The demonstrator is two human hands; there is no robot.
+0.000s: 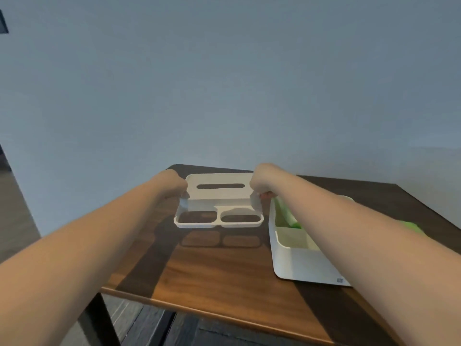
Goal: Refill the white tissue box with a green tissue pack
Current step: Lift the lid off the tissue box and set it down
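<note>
Both my hands hold the white tissue box lid [219,196] above the wooden table [212,270]. It has a dark slot on top and two open compartments at its front. My left hand [172,186] grips its left end and my right hand [264,183] grips its right end. The white box base [301,263] lies on the table to the right, partly under my right forearm. A green tissue pack [290,218] sits inside the base. Another green pack [411,227] shows beyond my right forearm, mostly hidden.
The table stands against a pale grey wall, with its near edge running across the lower view. Dark floor tiles and a table leg show below it. The lid's shadow falls on the tabletop under it.
</note>
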